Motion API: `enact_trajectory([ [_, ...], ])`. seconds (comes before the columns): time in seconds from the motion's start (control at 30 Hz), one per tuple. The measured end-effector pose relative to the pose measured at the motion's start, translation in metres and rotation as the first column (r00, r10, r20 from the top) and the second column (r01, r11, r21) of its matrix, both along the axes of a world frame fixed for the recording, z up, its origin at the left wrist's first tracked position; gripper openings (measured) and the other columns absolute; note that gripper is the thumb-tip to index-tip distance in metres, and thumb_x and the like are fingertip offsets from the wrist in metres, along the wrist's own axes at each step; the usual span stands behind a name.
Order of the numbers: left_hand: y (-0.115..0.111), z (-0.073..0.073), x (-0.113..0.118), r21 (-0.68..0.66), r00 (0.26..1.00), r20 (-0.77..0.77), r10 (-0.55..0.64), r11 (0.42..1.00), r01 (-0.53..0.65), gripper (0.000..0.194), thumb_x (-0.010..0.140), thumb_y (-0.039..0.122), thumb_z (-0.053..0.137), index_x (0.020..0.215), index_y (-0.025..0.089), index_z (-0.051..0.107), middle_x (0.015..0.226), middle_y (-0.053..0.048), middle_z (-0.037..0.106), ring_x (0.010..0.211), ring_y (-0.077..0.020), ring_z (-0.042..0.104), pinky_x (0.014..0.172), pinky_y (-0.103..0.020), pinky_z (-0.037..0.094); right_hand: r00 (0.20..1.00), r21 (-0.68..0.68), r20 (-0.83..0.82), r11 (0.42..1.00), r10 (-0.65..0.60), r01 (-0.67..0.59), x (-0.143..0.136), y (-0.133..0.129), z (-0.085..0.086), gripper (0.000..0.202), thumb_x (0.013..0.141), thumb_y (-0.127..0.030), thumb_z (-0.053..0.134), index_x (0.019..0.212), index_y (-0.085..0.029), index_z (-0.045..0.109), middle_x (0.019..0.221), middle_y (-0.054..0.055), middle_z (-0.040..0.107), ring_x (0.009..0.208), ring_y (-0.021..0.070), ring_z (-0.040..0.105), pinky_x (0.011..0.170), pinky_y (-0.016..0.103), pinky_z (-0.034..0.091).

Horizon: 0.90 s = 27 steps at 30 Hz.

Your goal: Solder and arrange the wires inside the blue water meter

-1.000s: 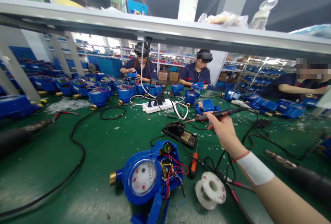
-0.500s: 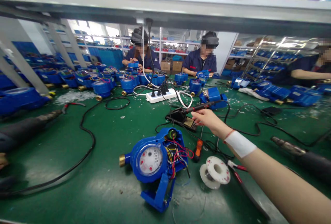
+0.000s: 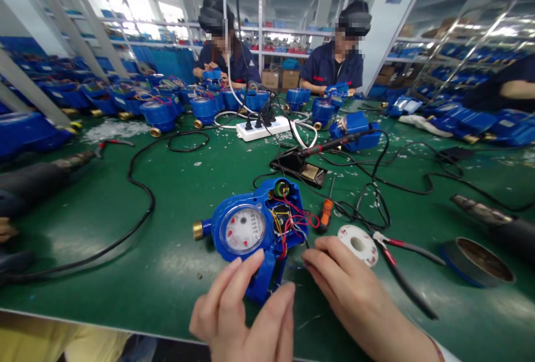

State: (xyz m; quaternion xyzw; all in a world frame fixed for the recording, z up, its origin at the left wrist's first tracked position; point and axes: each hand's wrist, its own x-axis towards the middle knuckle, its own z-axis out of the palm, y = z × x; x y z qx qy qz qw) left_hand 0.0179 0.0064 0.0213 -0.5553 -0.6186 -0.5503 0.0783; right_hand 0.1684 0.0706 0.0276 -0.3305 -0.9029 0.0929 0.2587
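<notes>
A blue water meter (image 3: pixel 234 206) lies before me with its round dial up and its side compartment open. Red, yellow and black wires (image 3: pixel 288 228) spill from that compartment. Below it hangs the blue flap cover (image 3: pixel 261 284). My left hand (image 3: pixel 246 312) is at this flap, thumb and fingers apart, with nothing visible between them. My right hand (image 3: pixel 355 278) is right of the flap, fingers bent together at the end of a dark wire; the thumb is hidden. The soldering iron (image 3: pixel 330 143) rests in its stand (image 3: pixel 298 164) behind the meter.
To the right are an orange screwdriver (image 3: pixel 326 214), a white spool (image 3: pixel 358 245), red-handled pliers (image 3: pixel 393 262) and a round tin (image 3: pixel 476 262). Cables cross the table. A white power strip (image 3: pixel 265 128) and several blue meters stand farther back. Two co-workers sit opposite.
My right hand has let go of the soldering iron, now in its stand, and come back to the meter's wires. My left hand has come into view by the flap. The view has tilted down.
</notes>
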Motion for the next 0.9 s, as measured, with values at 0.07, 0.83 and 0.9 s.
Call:
enact_trajectory([
  [0.07, 0.009, 0.002, 0.002, -0.066, 0.982, -0.188, -0.021, 0.998, 0.009, 0.017, 0.080, 0.015, 0.060, 0.081, 0.030, 0.069, 0.127, -0.004, 0.050, 0.120, -0.0297, 0.038, 0.097, -0.044, 0.023, 0.999, -0.040, -0.049, 0.999, 0.007, -0.009, -0.003, 0.003, 0.000, 0.020, 0.098, -0.009, 0.033, 0.103, -0.013, 0.053, 0.096, 0.009, 0.050, 0.084, 0.0196, 0.051, 0.070, 0.031, 0.048],
  [0.83, 0.023, 0.022, 0.001, -0.397, 0.949, -0.300, -0.095, 0.917, -0.033, 0.022, 0.086, 0.019, 0.051, 0.075, 0.028, 0.067, 0.141, -0.001, 0.045, 0.133, -0.0334, 0.034, 0.097, -0.060, 0.017, 0.927, -0.464, -0.360, 0.882, -0.104, -0.082, -0.016, 0.012, 0.014, 0.018, 0.092, -0.005, 0.045, 0.081, -0.016, 0.055, 0.093, 0.003, 0.045, 0.086, 0.0135, 0.047, 0.075, 0.024, 0.039],
  [0.9, 0.023, 0.022, 0.001, -0.403, 0.950, -0.298, -0.098, 0.915, -0.032, 0.020, 0.086, 0.020, 0.053, 0.074, 0.029, 0.067, 0.141, -0.001, 0.046, 0.133, -0.0331, 0.033, 0.097, -0.060, 0.017, 0.923, -0.481, -0.367, 0.873, -0.118, -0.080, -0.017, 0.012, 0.014, 0.019, 0.090, -0.003, 0.045, 0.078, -0.016, 0.053, 0.092, 0.002, 0.044, 0.082, 0.0126, 0.046, 0.073, 0.023, 0.038],
])
